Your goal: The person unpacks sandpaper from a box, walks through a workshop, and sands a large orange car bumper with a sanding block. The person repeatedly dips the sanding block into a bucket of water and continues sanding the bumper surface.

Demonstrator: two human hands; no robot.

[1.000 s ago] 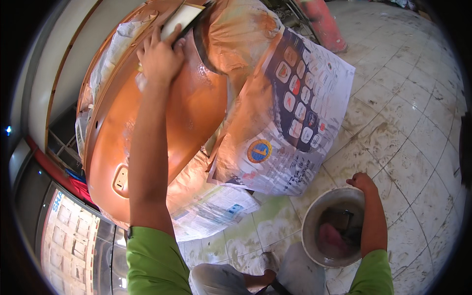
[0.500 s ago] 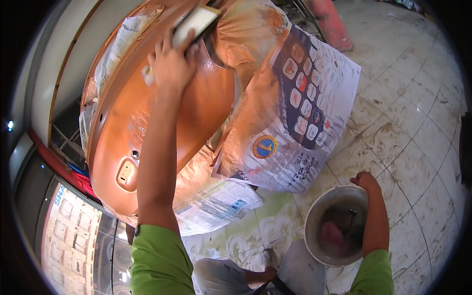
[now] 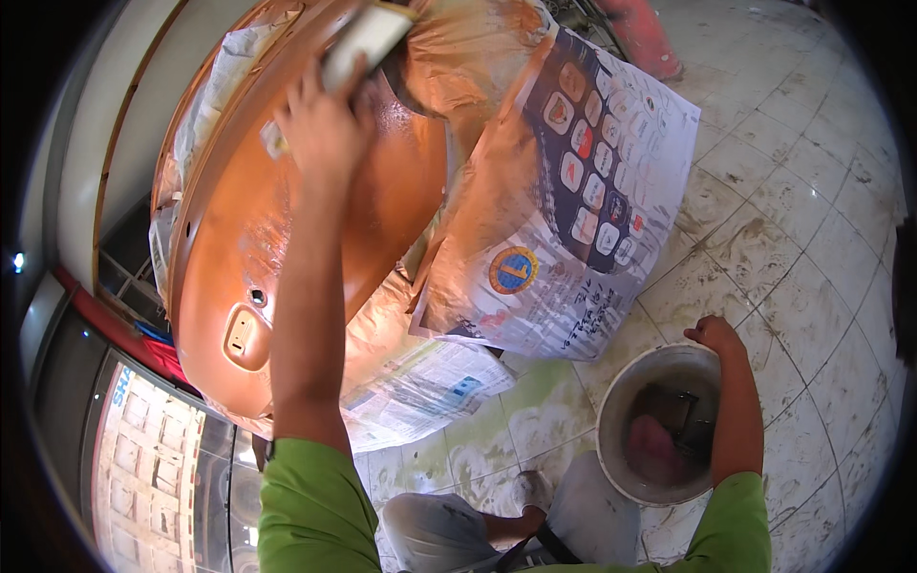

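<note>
My left arm reaches up over an orange-painted car body panel (image 3: 382,229). The left hand (image 3: 327,119) lies over its upper part, with thumb and fingers at the near end of a pale rectangular sanding block (image 3: 368,43), slightly blurred. A small whitish piece (image 3: 274,139) shows beside the outer fingers. What is under the palm is hidden. Lower right, my right hand (image 3: 714,334) is closed on the rim of a round grey bucket (image 3: 611,401). Inside the bucket lie a pink cloth (image 3: 651,441) and a dark rectangular thing (image 3: 676,409), apparently in murky water.
A printed poster sheet (image 3: 564,296), partly orange from paint, hangs over the panel's right side; newspaper (image 3: 430,396) covers below. Plastic sheeting (image 3: 205,105) lines the left edge. A red object (image 3: 645,38) stands at the back on the smeared tiled floor (image 3: 764,229).
My left hand and the block have shifted slightly to the left over the panel. The right hand stays on the bucket rim; the whole view has moved a little.
</note>
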